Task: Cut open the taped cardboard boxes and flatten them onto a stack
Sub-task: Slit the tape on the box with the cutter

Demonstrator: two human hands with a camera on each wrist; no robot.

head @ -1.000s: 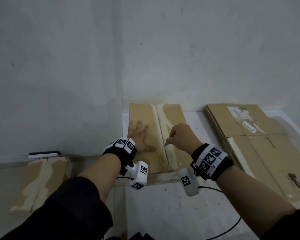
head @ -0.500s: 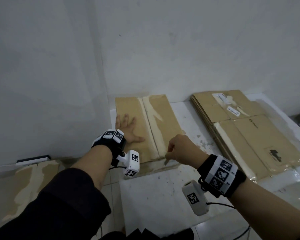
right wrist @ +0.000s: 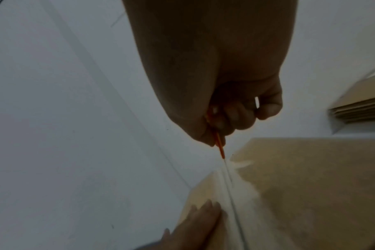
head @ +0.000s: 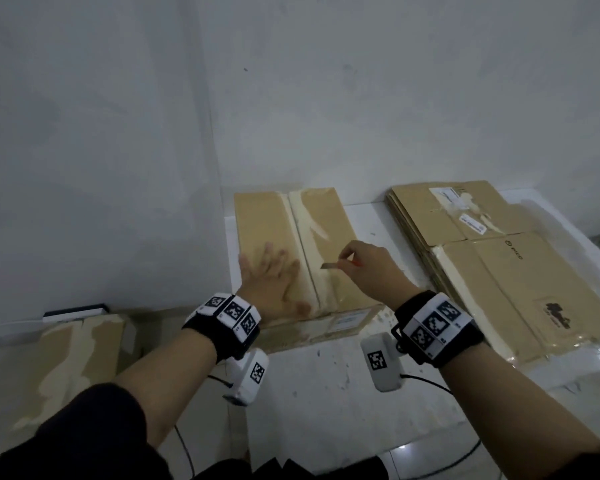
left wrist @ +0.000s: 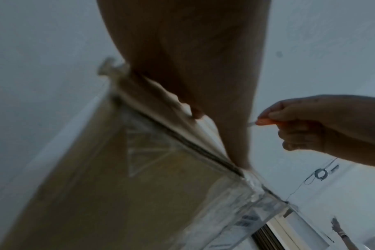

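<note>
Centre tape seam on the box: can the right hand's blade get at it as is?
Probably yes. The right hand holds the knife just above the seam; the left hand lies flat beside it, not across.

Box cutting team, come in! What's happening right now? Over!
Left hand flat on taped box. Right hand pinching orange cutter, blade above seam. Nothing in the way.

Taped brown box (head: 329,244) closed, against wall; flattened boxes stack (head: 499,268) well apart, on its right.
</note>
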